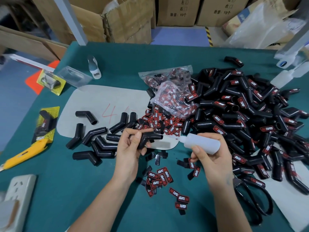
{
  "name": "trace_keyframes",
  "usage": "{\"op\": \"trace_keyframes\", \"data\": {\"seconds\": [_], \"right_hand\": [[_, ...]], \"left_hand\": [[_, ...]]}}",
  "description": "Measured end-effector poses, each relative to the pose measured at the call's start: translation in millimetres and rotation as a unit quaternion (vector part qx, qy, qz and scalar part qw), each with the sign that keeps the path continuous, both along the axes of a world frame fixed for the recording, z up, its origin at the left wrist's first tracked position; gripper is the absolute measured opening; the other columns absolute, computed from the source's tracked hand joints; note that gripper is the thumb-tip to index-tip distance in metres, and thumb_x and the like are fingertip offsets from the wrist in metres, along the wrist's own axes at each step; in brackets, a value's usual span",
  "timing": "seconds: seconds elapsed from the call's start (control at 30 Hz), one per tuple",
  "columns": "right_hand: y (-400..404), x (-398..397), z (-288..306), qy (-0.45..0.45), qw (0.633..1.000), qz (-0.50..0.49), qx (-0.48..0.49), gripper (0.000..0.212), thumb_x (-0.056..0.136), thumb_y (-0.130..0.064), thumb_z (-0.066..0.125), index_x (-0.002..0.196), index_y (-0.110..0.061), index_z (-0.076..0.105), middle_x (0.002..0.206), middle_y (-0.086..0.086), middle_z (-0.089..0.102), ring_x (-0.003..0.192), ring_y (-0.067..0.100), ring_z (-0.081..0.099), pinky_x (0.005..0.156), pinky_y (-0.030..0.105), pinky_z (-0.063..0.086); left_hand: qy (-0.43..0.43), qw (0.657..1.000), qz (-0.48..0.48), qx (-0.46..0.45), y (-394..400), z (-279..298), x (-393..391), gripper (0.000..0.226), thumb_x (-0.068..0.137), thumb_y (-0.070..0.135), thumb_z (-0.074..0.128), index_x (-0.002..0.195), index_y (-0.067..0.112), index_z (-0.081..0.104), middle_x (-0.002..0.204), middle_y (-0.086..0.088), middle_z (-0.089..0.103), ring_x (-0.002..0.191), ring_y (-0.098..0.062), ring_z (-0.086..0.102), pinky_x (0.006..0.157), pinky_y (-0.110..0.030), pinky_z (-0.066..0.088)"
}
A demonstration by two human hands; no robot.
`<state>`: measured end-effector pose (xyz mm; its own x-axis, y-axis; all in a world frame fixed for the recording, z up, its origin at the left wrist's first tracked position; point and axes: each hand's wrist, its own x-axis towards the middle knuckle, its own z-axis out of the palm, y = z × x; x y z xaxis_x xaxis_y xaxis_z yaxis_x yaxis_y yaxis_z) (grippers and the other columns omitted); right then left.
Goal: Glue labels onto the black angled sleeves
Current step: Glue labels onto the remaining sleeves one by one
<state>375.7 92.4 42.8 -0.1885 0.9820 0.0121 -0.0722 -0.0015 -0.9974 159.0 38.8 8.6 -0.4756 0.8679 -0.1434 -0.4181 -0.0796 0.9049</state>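
My left hand (129,146) grips a black angled sleeve (148,137) above the green table. My right hand (212,158) holds a translucent glue bottle (200,142) on its side, its thin nozzle touching the sleeve's right end. Several unlabelled sleeves (93,139) lie to the left on a grey sheet. A large heap of labelled sleeves (247,118) fills the right side. Loose red-and-black labels (160,179) lie scattered between my forearms, and more labels (158,122) are piled behind the held sleeve.
Plastic bags of labels (172,91) sit mid-table. A yellow utility knife (25,153) and packaged sleeves (46,124) lie at the left, a power strip (18,195) at the lower left, black scissors (255,198) at the lower right. Cardboard boxes (127,19) stand behind the table.
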Motion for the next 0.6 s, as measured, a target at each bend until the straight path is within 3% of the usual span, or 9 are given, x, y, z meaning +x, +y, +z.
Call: {"op": "trace_keyframes", "data": {"seconds": [0.1, 0.27, 0.47, 0.6], "right_hand": [[-0.5, -0.8, -0.6, -0.001, 1.0, 0.005, 0.001, 0.026, 0.081, -0.038, 0.079, 0.105, -0.039, 0.07, 0.099, 0.003, 0.073, 0.068, 0.018, 0.069, 0.065, 0.026, 0.059], [-3.1, -2.9, -0.7, -0.01, 1.0, 0.004, 0.018, 0.026, 0.082, -0.04, 0.08, 0.105, -0.042, 0.069, 0.105, 0.002, 0.073, 0.069, 0.018, 0.069, 0.066, 0.026, 0.059], [-6.6, -4.4, -0.9, -0.074, 0.993, -0.03, 0.086, 0.031, 0.086, -0.063, 0.075, 0.111, -0.047, 0.065, 0.108, -0.006, 0.072, 0.081, 0.019, 0.072, 0.063, 0.04, 0.062], [-6.6, -3.7, -3.6, -0.115, 0.982, -0.039, 0.147, 0.025, 0.092, -0.056, 0.072, 0.114, -0.046, 0.064, 0.11, -0.012, 0.068, 0.091, 0.019, 0.07, 0.067, 0.031, 0.059]], "left_hand": [[-0.003, 1.0, 0.002, -0.002, -0.4, -2.4, 0.2, 0.014, 0.111, 0.012, 0.044, 0.101, 0.009, 0.054, 0.119, -0.019, 0.075, 0.071, -0.017, 0.06, 0.057, -0.022, 0.041], [-0.08, 0.997, -0.01, 0.01, -3.2, -0.8, -2.3, 0.027, 0.107, 0.018, 0.056, 0.132, 0.017, 0.067, 0.108, -0.011, 0.074, 0.084, -0.019, 0.066, 0.071, -0.023, 0.055], [-0.123, 0.992, -0.028, 0.01, -0.1, 6.5, -0.6, 0.036, 0.091, 0.022, 0.072, 0.125, 0.013, 0.074, 0.12, -0.019, 0.072, 0.098, -0.024, 0.075, 0.085, -0.026, 0.061], [-0.116, 0.992, -0.041, 0.011, -1.9, 6.6, -0.4, 0.035, 0.089, 0.024, 0.074, 0.122, 0.012, 0.076, 0.114, -0.02, 0.075, 0.1, -0.025, 0.076, 0.088, -0.028, 0.061]]}}
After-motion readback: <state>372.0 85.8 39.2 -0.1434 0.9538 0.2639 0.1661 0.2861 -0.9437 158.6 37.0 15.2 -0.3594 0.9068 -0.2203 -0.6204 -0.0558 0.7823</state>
